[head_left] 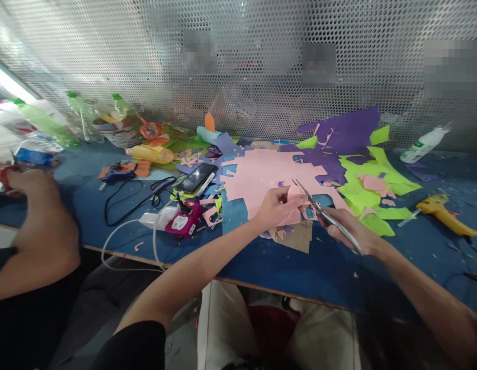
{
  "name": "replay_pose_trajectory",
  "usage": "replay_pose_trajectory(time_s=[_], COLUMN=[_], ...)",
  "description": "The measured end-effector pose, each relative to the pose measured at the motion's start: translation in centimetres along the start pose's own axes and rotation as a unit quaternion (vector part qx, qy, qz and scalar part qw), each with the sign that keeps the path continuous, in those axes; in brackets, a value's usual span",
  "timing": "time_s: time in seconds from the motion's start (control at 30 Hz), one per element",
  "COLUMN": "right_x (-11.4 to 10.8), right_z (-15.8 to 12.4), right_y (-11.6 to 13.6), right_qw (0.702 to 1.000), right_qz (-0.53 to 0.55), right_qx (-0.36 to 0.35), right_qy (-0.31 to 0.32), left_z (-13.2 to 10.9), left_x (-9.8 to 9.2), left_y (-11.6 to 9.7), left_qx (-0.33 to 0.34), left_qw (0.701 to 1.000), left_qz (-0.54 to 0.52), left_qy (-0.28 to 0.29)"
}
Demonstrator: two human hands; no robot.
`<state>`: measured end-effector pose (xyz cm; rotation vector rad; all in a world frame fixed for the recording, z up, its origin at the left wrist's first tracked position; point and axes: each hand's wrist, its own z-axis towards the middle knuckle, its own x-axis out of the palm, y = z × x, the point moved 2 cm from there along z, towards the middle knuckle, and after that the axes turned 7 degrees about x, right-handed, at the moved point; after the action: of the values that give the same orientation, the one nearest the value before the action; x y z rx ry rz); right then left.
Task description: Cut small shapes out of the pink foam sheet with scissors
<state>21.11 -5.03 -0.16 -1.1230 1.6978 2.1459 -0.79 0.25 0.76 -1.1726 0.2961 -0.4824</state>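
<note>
My left hand (277, 206) pinches a small pink piece of paper (294, 193) above the table's middle. Close on its right, my right hand (348, 228) is wrapped round the handles of a pair of grey scissors (326, 217). The blades point up and to the left, right beside the pink piece; whether they touch it I cannot tell. Beneath and behind both hands lies a large pink sheet (257, 177) with notched, cut edges. A brown scrap (300, 239) and small paper bits lie just below my left hand.
Purple sheets (348, 131) and lime-green sheets (361, 182) lie behind and right. A yellow glue gun (448, 213) and white bottle (425, 144) are far right. Leftward are a phone (195, 177), a magenta power adapter (183, 218) with cables, and plastic bottles (84, 115). Another person's hand (28, 180) holds red-handled scissors.
</note>
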Motion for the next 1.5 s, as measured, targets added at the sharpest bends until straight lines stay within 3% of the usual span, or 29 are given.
replay_pose_trajectory(time_s=[0.2, 0.33, 0.53, 0.77, 1.03, 1.33, 1.5], right_x=[0.4, 0.4, -0.1, -0.2, -0.6, -1.4, -1.6], right_z=[0.4, 0.2, 0.0, -0.2, 0.0, -0.1, -0.1], right_y=[0.1, 0.2, -0.5, -0.5, -0.6, 0.1, -0.8], right_qw=[0.999, 0.999, 0.997, 0.997, 0.999, 0.998, 0.999], right_qz=[-0.014, -0.012, 0.051, 0.051, -0.04, -0.001, -0.022], right_qx=[0.014, 0.006, 0.014, 0.022, 0.012, 0.022, 0.025], right_qy=[-0.051, -0.034, 0.062, 0.048, 0.001, 0.058, 0.043], left_z=[0.2, 0.2, 0.3, 0.4, 0.7, 0.8, 0.9], left_x=[-0.1, -0.2, -0.3, -0.6, -1.0, -0.9, -1.0], left_y=[-0.3, -0.5, -0.1, -0.2, -0.6, -1.3, -1.0], left_qx=[0.008, 0.01, 0.038, 0.015, 0.01, -0.015, -0.03], left_qw=[0.998, 0.997, 0.997, 0.998, 0.998, 0.995, 0.995], left_qz=[0.057, 0.069, 0.069, 0.065, 0.038, 0.049, 0.043], left_qy=[-0.038, -0.046, -0.013, 0.01, 0.048, 0.08, 0.087])
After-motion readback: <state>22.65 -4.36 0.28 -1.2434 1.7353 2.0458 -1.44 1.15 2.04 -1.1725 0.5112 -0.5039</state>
